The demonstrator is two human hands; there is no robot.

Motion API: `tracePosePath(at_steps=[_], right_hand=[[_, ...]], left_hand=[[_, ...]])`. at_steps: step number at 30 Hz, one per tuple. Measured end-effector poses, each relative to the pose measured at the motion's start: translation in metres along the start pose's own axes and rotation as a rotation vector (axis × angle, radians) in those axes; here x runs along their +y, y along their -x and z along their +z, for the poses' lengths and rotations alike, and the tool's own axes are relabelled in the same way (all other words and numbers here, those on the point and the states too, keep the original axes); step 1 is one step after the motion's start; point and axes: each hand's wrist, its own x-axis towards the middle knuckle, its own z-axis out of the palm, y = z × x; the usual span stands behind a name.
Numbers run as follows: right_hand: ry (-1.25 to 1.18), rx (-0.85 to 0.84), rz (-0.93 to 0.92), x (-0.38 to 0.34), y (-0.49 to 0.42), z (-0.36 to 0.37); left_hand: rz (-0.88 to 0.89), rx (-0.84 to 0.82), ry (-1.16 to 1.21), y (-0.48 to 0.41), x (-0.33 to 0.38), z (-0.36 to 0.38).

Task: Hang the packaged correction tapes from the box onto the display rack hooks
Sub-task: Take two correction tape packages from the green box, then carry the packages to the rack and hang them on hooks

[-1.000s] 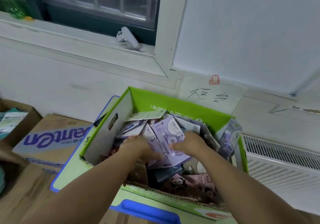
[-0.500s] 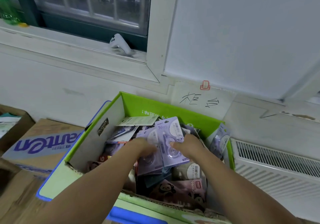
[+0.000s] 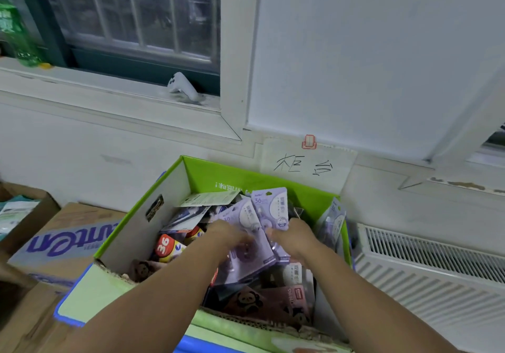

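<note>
Inside the green corrugated-cardboard box (image 3: pixel 218 172), heaped with glossy flat blister cards, the right hand (image 3: pixel 296 239) grips an upright lilac correction-tape pack (image 3: pixel 270 210) and the left hand (image 3: pixel 232 236) grips a second lilac pack (image 3: pixel 244 216) touching it, fingertips blurred and partly hidden

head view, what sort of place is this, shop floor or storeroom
Probably a shop's storeroom or back corner: a green cardboard box crammed with packaged stationery, a brown printed cardboard carton beside it, and a handwritten white paper note clipped to the wall.
</note>
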Motion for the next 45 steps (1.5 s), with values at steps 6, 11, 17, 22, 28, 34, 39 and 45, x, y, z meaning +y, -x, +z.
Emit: tracePosePath(at_steps=[6,11,17,22,28,34,39,45], right_hand=[[0.061,-0.02,-0.002,0.002,0.009,0.001],[-0.013,0.075,-0.028,0.002,0.021,-0.001],[-0.293,0.446,-0.002,-0.008,0.047,-0.001],[-0.453,0.712,0.004,-0.011,0.09,0.0],[-0.652,1.016,0.134,0.019,0.162,-0.014],[-0.682,1.251,0.264,0.077,0.261,-0.04],[-0.688,1.444,0.442,0.144,0.377,-0.045],[-0.65,1.642,0.605,0.22,0.555,-0.023]], left_hand=[[-0.007,-0.016,-0.009,0.006,-0.007,0.001],[0.052,-0.056,0.168,0.005,-0.008,0.002],[0.325,-0.155,0.302,0.009,-0.003,0.002],[0.422,-0.17,0.449,0.019,0.007,-0.012],[0.433,-0.475,0.432,0.061,0.019,0.016],[0.598,-0.757,0.306,0.141,0.019,0.089],[0.66,-0.975,0.171,0.249,-0.005,0.141],[0.646,-1.246,0.079,0.409,-0.077,0.213]])
